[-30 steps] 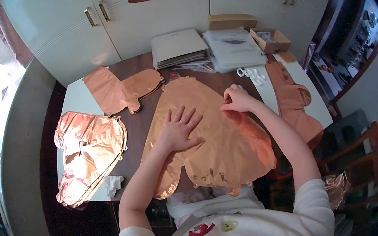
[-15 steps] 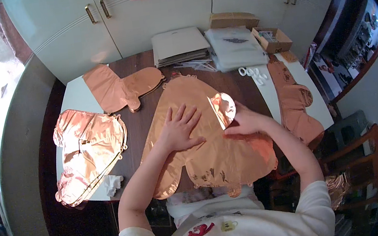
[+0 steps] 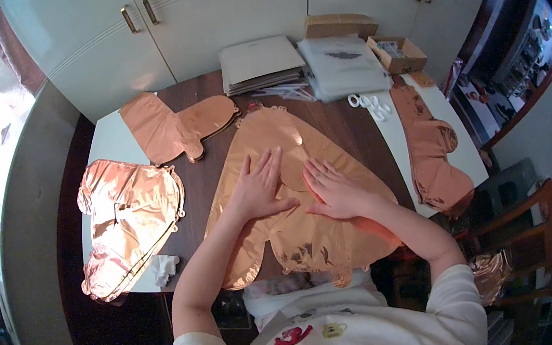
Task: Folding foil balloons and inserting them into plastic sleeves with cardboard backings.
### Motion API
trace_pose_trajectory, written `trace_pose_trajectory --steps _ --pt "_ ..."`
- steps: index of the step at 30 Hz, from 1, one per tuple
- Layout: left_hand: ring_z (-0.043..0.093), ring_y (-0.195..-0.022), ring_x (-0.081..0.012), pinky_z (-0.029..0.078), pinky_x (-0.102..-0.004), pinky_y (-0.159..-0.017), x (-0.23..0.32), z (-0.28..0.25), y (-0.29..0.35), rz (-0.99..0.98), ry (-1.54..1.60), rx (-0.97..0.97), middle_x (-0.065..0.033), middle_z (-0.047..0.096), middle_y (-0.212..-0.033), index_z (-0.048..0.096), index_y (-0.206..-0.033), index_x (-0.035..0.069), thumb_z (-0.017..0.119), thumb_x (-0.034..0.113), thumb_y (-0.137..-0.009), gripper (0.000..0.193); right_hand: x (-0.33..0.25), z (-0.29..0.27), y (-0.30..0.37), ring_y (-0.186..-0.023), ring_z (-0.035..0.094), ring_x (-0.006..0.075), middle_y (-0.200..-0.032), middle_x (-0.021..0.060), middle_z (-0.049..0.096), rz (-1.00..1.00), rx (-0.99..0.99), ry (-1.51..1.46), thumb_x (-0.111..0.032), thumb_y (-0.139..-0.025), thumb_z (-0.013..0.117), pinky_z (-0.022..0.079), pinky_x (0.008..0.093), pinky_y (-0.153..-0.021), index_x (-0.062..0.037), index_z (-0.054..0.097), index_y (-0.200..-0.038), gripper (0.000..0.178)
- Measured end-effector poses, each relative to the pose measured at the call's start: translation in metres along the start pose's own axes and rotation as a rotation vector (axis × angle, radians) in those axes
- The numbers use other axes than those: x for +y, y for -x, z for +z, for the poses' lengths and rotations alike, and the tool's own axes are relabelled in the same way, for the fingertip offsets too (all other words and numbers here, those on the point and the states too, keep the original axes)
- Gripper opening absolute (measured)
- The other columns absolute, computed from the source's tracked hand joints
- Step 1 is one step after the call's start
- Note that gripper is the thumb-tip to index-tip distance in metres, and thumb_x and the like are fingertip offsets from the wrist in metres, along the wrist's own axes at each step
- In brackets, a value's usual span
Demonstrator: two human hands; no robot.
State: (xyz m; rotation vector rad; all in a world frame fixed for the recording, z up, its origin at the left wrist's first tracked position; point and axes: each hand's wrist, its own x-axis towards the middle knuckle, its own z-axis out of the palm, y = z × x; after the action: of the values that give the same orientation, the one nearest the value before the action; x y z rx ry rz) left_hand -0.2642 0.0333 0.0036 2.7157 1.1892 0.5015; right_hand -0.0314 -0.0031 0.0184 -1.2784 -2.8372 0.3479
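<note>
A large flat rose-gold foil balloon [image 3: 308, 234] lies over the middle of the table, its narrow end pointing away from me. My left hand [image 3: 258, 187] rests flat on it left of centre, fingers stretched forward. Beside it my right hand [image 3: 336, 190] also lies flat on the foil, fingers angled toward the left hand. Neither hand grips anything. A faint rounded crease and a small shiny spot show in the foil beyond the right fingertips. The balloon's near edge is crinkled and hangs by my waist.
Shiny foil balloons [image 3: 132, 221] lie at the left, matte folded ones [image 3: 177, 124] beyond, another stack [image 3: 428, 147] at the right. At the back are grey cards [image 3: 261, 64], clear plastic bags [image 3: 343, 71], an open small box [image 3: 398, 57] and white rings [image 3: 371, 105]. Crumpled tissue [image 3: 164, 267] sits near left.
My right hand has moved left from the balloon's lifted right edge onto its middle. The flap that was folded up there now lies flat. The left hand has stayed in place.
</note>
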Motion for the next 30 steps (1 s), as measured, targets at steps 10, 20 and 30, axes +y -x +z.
trace_pose_trajectory --steps 10,20,30 --pt "0.019 -0.137 -0.0366 0.014 -0.0611 -0.107 0.004 -0.004 -0.003 0.041 -0.167 -0.089 -0.0111 0.030 -0.147 0.038 -0.139 0.025 0.048 0.071 -0.074 0.080 0.040 -0.025 -0.017 -0.127 0.042 0.0211 -0.128 0.0054 0.054 -0.077 0.258 -0.119 -0.027 -0.089 0.055 0.027 0.0433 -0.107 -0.0073 0.059 -0.118 0.035" --pt "0.019 -0.138 -0.0358 0.013 -0.0612 -0.107 0.005 -0.004 0.000 0.043 -0.158 -0.116 -0.0065 0.031 -0.147 0.037 -0.139 0.024 0.047 0.070 -0.076 0.079 0.063 -0.035 -0.038 -0.136 0.027 0.0256 -0.143 0.0056 0.038 -0.047 0.003 0.016 -0.053 -0.075 0.063 0.019 0.0475 -0.111 -0.0093 0.040 -0.137 0.079" --pt "0.031 -0.134 -0.0260 0.014 -0.0602 -0.107 0.026 -0.018 -0.017 0.154 -0.087 -0.157 -0.0054 0.046 -0.137 0.047 -0.132 0.011 0.036 0.054 -0.090 0.061 0.064 -0.045 -0.047 -0.141 0.012 0.0264 -0.151 0.0059 0.020 -0.018 -0.185 0.108 -0.069 -0.061 0.065 0.009 0.0519 -0.112 -0.0073 0.020 -0.145 0.113"
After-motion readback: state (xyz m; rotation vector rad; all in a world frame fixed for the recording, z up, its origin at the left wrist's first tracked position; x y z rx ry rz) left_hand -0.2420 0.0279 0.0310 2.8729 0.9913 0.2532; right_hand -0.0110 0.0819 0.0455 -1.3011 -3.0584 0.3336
